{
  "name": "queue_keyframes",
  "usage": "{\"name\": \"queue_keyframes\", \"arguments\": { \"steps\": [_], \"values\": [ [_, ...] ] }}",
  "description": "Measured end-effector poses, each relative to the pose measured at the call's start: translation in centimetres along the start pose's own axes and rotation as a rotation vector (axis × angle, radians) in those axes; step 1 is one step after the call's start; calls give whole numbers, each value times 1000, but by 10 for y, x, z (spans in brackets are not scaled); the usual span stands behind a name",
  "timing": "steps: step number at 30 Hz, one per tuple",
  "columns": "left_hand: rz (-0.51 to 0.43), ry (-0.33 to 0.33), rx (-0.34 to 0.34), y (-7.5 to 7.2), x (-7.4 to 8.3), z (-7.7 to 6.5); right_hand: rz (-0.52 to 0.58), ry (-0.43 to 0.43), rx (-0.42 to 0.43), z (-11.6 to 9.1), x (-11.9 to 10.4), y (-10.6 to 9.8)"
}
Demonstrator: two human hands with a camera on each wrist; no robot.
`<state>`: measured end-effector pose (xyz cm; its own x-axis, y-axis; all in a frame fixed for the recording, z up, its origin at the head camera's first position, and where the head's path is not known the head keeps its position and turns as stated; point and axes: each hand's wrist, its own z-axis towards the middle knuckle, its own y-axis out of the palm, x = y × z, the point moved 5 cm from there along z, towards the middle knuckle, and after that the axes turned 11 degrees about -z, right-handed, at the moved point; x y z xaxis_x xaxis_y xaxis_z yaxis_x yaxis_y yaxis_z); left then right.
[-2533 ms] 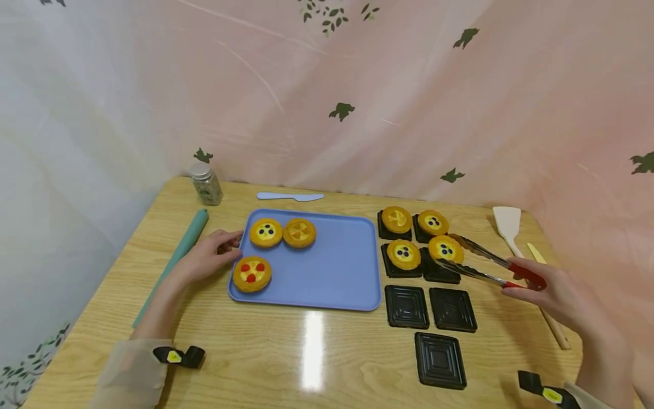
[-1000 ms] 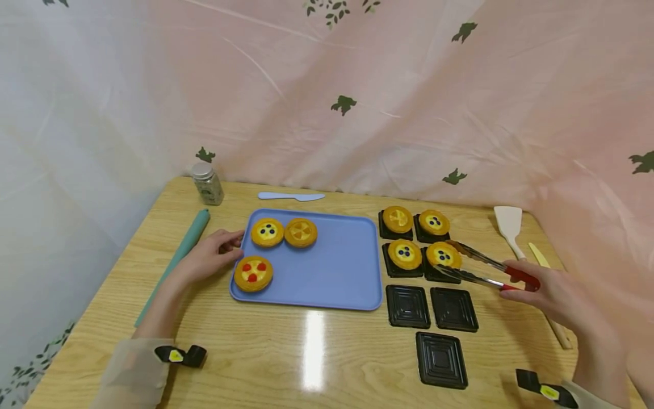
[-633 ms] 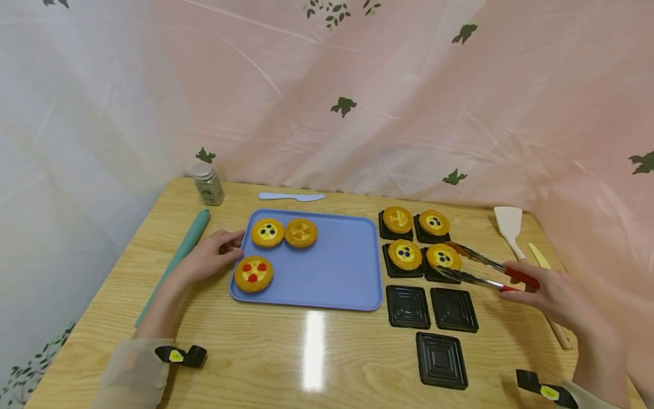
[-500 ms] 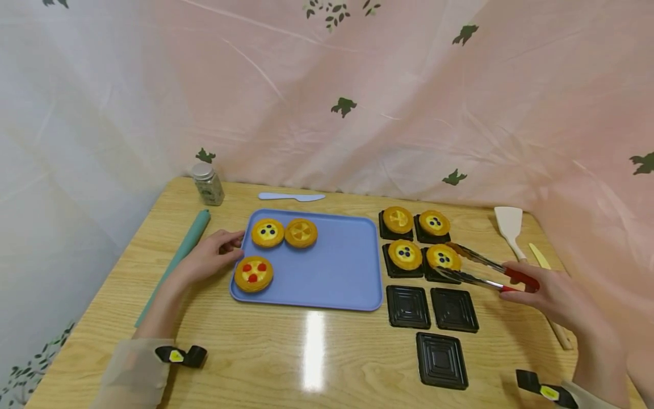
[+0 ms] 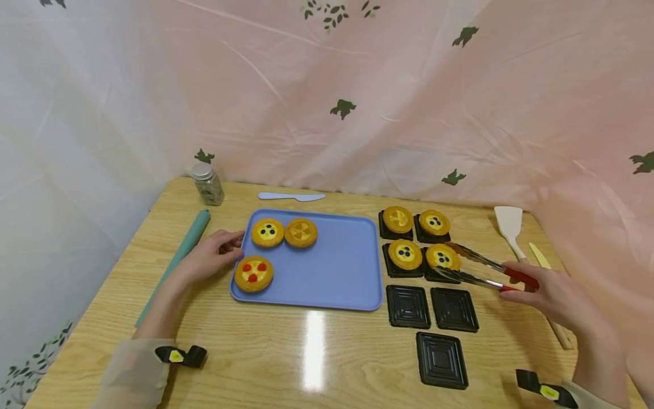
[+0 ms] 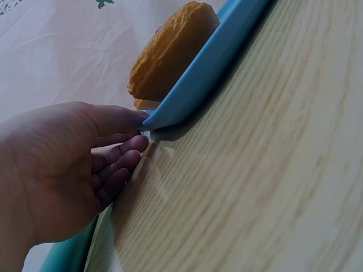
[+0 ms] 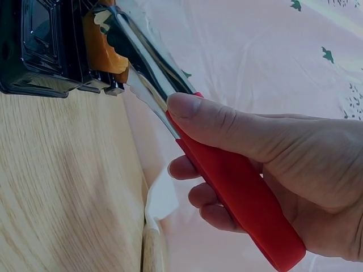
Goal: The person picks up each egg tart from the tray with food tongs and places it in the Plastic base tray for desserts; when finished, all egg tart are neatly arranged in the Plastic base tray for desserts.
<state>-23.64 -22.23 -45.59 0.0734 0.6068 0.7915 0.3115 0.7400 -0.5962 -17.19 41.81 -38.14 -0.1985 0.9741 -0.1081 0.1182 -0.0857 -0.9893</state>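
Observation:
My right hand [image 5: 549, 289] grips a pair of tongs [image 7: 227, 170] by the red handles. In the head view the tong tips stand on either side of a blueberry-topped tart [image 5: 443, 257], which sits on a black square tray [image 5: 434, 276]. My left hand [image 5: 212, 255] pinches the left rim of the blue serving tray [image 5: 327, 272], thumb on top and fingers beneath. On the blue tray lie a tart with red topping [image 5: 253, 274], a blueberry tart [image 5: 267, 233] and a lattice-topped tart [image 5: 301, 233]. The left wrist view shows the pinched tray rim [image 6: 187, 93] up close.
More tarts [image 5: 405, 254] sit on black square trays beside the tongs; several bare ones, including this black tray [image 5: 441, 360], lie nearer. A spatula [image 5: 508, 224] and yellow knife [image 5: 539, 255] lie far right. A jar [image 5: 207, 184], rolling pin [image 5: 176, 261] and pale knife [image 5: 291, 196] border the left and back.
Since the oldest frame, the tongs have come down slightly with the blueberry tart, now settled on its black square tray. Over the last second almost nothing has moved; my left hand stays at the rim.

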Motion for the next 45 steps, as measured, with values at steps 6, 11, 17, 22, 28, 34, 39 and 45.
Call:
{"name": "queue_keyframes", "arguments": {
  "steps": [6, 11, 17, 22, 28, 34, 39, 45],
  "values": [
    [2, 9, 6, 1, -1, 0, -3, -21, 44, -1, 1, 0],
    [3, 12, 7, 1, -2, 0, -11, -22, 33, 0, 1, 2],
    [1, 13, 3, 1, -1, 1, -9, -20, 23, 0, 2, 4],
    [3, 17, 3, 1, -1, 1, -6, -11, 1, 0, 2, 4],
    [5, 20, 5, 1, -1, 1, -5, -1, -1, -1, 2, 5],
    [6, 19, 5, 1, 0, 1, 33, 4, 41, -4, 3, 2],
    [5, 25, 7, 0, 1, 0, 53, 54, 100, -5, 9, -5],
    [7, 31, 6, 1, 0, 1, 15, 84, 208, -3, 8, -14]
  ]
}}
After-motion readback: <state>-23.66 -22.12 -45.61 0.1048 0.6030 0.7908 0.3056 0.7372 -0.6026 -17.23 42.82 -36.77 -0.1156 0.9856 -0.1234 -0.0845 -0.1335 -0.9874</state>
